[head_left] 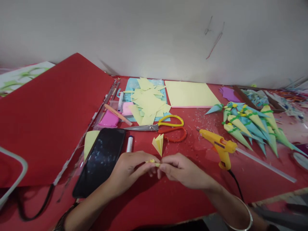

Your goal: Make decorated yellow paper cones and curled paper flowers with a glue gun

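Observation:
My left hand (132,166) and my right hand (186,170) meet above the red table, fingertips pinched. Between them is a small yellow folded paper piece (153,161), mostly covered by the fingers. Just beyond the fingers, a pleated yellow paper fan (158,145) lies on the table. Behind that are scissors (150,128) with one yellow and one red handle, blades pointing left. A capped white marker (130,143) lies close to my left hand. To the right of my right hand, a yellow glue gun (218,144) rests with a clear glue stick sticking out behind.
A dark phone (101,160) lies left, by a large red sheet (55,118). Yellow paper scraps (149,101) are piled at the back, next to a yellow paper stack (190,93). Several blue and yellow paper cones (240,123) are heaped at right. The wall (154,38) bounds the table.

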A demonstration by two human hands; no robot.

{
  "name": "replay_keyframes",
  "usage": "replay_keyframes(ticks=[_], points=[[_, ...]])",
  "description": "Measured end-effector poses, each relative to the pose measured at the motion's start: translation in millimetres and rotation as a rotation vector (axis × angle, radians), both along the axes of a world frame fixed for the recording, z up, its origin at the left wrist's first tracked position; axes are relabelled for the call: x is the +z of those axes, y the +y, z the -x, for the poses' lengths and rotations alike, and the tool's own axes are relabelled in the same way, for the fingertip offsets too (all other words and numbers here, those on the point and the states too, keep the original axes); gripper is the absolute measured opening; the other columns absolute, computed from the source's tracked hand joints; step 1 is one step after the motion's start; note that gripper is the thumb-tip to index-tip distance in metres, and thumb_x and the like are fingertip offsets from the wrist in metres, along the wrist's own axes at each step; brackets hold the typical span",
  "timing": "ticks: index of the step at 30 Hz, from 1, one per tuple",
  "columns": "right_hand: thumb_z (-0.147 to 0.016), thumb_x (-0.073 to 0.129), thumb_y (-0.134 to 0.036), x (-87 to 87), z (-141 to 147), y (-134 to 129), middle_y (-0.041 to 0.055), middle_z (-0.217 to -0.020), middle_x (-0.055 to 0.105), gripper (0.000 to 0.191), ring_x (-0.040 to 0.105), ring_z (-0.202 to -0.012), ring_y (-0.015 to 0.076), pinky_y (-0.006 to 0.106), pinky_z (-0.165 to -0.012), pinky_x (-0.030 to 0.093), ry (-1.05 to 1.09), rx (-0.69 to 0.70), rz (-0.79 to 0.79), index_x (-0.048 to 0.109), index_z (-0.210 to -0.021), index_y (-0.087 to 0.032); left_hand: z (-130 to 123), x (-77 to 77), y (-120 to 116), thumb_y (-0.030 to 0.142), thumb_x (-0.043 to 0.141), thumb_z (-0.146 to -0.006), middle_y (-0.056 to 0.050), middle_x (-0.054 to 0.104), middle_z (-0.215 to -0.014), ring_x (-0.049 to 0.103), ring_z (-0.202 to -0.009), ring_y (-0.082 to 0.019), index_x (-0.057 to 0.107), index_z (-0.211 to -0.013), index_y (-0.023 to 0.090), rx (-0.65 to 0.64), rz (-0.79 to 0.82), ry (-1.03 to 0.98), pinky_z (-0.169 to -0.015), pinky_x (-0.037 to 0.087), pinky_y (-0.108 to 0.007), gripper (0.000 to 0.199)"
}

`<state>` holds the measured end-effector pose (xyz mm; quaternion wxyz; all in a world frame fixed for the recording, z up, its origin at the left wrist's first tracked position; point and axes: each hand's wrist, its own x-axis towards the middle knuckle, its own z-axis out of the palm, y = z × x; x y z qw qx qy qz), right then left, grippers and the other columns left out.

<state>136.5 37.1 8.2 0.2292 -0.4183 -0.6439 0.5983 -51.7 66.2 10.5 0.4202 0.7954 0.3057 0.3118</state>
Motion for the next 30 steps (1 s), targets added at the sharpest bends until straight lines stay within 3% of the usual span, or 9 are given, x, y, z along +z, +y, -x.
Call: replay_keyframes(ticks=[3, 5, 8, 11, 17, 21, 25, 30], points=[[-0.091, 0.038, -0.033, -5.7, 4.4, -3.5, 0.0016, -0.068, 0.059, 0.028, 0.05, -0.059, 0.0108, 0.022, -0.055, 0.034, -0.308, -0.114, -0.511, 0.06, -0.083, -0.017, -2.5, 3.0, -0.2, 0.02, 0.047, -0.085, 0.003, 0.065, -0.054, 0.059, -0.048, -0.008, 0.063, -0.069, 0.017, 0.123, 0.02, 0.028, -0.05, 0.044, -0.014, 0.023], [-0.093, 0.034, -0.028, -10.1, 5.2, -5.1, 0.0045, -0.069, 0.063, 0.028, 0.053, -0.059, 0.0133, 0.025, -0.056, 0.033, -0.49, -0.119, -0.795, 0.06, -0.092, -0.017, -4.5, 4.1, -0.4, 0.019, 0.048, -0.085, 0.003, 0.064, -0.052, 0.058, -0.045, -0.007, 0.063, -0.07, 0.016, 0.164, 0.033, 0.005, -0.049, 0.044, -0.014, 0.022], [-0.093, 0.031, -0.023, -14.1, 4.7, -6.2, 0.0043, -0.063, 0.062, 0.029, 0.051, -0.055, 0.0139, 0.027, -0.053, 0.029, -0.593, -0.087, -0.954, 0.06, -0.093, -0.017, -6.6, 4.3, -1.3, 0.019, 0.049, -0.084, 0.003, 0.064, -0.053, 0.057, -0.044, -0.007, 0.064, -0.072, 0.015, 0.183, 0.044, -0.014, -0.047, 0.044, -0.014, 0.02], [-0.093, 0.033, -0.026, -10.9, 5.9, -5.8, 0.002, -0.063, 0.06, 0.03, 0.049, -0.053, 0.0115, 0.025, -0.053, 0.03, -0.473, -0.121, -0.773, 0.06, -0.082, -0.018, -6.8, 4.3, -2.9, 0.018, 0.049, -0.083, 0.003, 0.062, -0.051, 0.056, -0.043, -0.007, 0.064, -0.072, 0.015, 0.203, 0.046, -0.037, -0.044, 0.044, -0.013, 0.019], [-0.09, 0.039, -0.034, 3.7, 9.1, -3.8, -0.0057, -0.051, 0.041, 0.032, 0.036, -0.046, 0.006, 0.02, -0.046, 0.027, 0.015, -0.087, -0.108, 0.054, -0.069, -0.016, -2.4, 6.0, -3.5, 0.02, 0.05, -0.084, 0.001, 0.065, -0.054, 0.056, -0.042, -0.006, 0.064, -0.076, 0.015, 0.119, 0.071, -0.141, -0.044, 0.046, -0.012, 0.017], [-0.086, 0.043, -0.042, 2.3, 8.5, -3.4, -0.0089, -0.045, 0.035, 0.033, 0.028, -0.04, 0.0041, 0.018, -0.041, 0.023, 0.313, -0.014, 0.26, 0.053, -0.069, -0.015, -0.7, 7.1, -3.0, 0.022, 0.051, -0.084, 0.0, 0.065, -0.056, 0.057, -0.042, -0.007, 0.063, -0.073, 0.014, 0.066, 0.078, -0.174, -0.043, 0.047, -0.013, 0.018], [-0.085, 0.047, -0.041, -1.7, 6.8, -3.1, -0.0094, -0.044, 0.036, 0.033, 0.025, -0.039, 0.0031, 0.018, -0.039, 0.019, 0.395, 0.01, 0.393, 0.055, -0.068, -0.013, -0.5, 7.8, -3.1, 0.023, 0.052, -0.084, 0.001, 0.063, -0.051, 0.056, -0.04, -0.007, 0.064, -0.071, 0.015, 0.066, 0.095, -0.185, -0.042, 0.046, -0.014, 0.019], [-0.087, 0.047, -0.038, -3.3, 5.4, -2.1, -0.0099, -0.044, 0.034, 0.031, 0.022, -0.039, 0.0026, 0.018, -0.04, 0.018, 0.422, 0.033, 0.38, 0.061, -0.074, -0.012, 0.8, 6.7, -3.8, 0.022, 0.052, -0.084, 0.0, 0.063, -0.052, 0.056, -0.04, -0.008, 0.064, -0.07, 0.016, 0.077, 0.132, -0.166, -0.041, 0.044, -0.015, 0.02]])
